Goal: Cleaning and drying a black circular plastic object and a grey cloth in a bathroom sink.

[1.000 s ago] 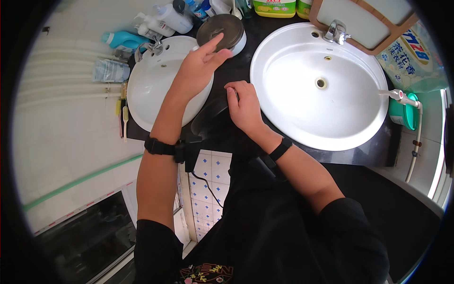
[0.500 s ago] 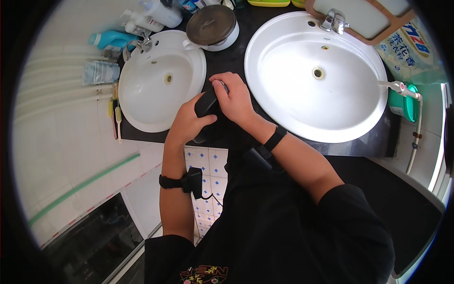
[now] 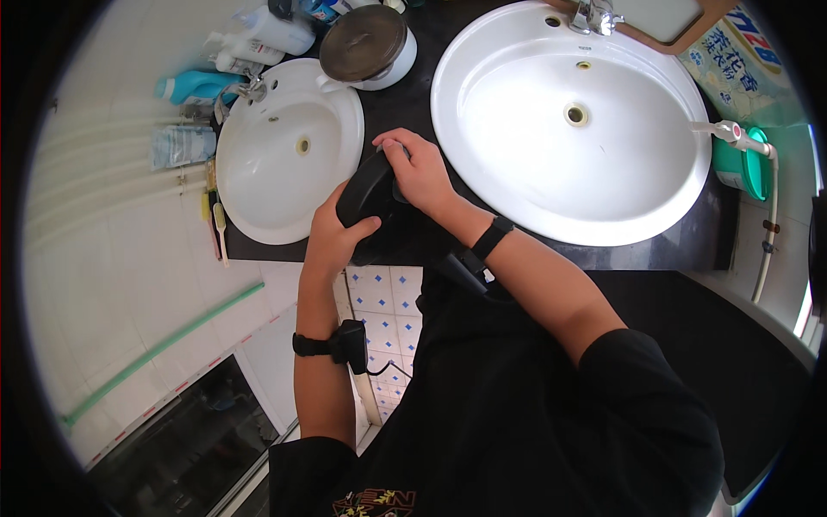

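Observation:
A black, smooth, rounded object (image 3: 369, 194) is held between my two hands over the dark counter, in the gap between two white sinks. Its exact kind does not show against the dark surroundings. My left hand (image 3: 334, 226) grips its left side, with the thumb lying across the near face and the other fingers hidden behind. My right hand (image 3: 422, 177) is closed over its upper right end, fingers bent over the top edge. On each forearm sits a black strap with a small black device.
The small sink (image 3: 250, 202) is on the left, the large sink (image 3: 482, 172) on the right. A lidded white pot (image 3: 379, 73) stands behind them. Bottles (image 3: 194, 86) and brushes (image 3: 220, 226) line the left; a green tub (image 3: 751, 165) and pipe (image 3: 769, 233) are at right.
The black object has tilted, showing more of its broad rounded side, and both hands still hold it. The view has shifted slightly, so the sinks and pot appear a little higher and further left.

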Tool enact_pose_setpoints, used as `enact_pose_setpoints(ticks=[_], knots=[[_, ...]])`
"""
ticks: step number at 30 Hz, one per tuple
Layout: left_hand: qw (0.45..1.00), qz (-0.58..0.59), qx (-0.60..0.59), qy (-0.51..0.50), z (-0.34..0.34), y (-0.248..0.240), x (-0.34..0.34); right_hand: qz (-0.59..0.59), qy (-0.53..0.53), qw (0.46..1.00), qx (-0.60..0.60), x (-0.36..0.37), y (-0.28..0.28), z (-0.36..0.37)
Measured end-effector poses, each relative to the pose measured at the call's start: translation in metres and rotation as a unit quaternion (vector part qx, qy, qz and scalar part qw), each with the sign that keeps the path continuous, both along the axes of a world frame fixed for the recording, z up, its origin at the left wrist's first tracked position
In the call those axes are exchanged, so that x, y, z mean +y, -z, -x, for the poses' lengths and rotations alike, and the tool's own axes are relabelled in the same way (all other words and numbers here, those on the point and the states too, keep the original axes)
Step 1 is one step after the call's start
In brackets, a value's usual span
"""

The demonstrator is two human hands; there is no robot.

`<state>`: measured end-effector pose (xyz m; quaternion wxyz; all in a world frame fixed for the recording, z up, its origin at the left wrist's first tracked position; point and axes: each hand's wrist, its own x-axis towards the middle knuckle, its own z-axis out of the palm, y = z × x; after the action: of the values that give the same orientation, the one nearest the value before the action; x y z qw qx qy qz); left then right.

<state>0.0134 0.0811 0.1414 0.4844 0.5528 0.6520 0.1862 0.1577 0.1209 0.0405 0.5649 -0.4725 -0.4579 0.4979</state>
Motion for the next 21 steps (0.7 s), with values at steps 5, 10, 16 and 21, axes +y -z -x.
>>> enact_pose_setpoints(ticks=[5, 10, 16, 21], knots=[[1.000, -0.004, -0.017, 0.009, 0.013, 0.006, -0.006, -0.116, 0.034, 0.976, -0.182, -0.005, -0.018, 0.000], [0.999, -0.032, 0.017, 0.033, 0.013, 0.006, -0.014, -0.194, -0.047, 0.956, -0.218, -0.023, -0.044, 0.007], [0.997, -0.066, 0.012, 0.035, 0.018, 0.014, -0.012, -0.268, -0.034, 0.909, -0.317, -0.029, -0.053, 0.017], [0.998, -0.063, -0.003, 0.018, 0.022, 0.018, -0.015, -0.278, -0.035, 0.912, -0.300, -0.026, -0.049, 0.021]])
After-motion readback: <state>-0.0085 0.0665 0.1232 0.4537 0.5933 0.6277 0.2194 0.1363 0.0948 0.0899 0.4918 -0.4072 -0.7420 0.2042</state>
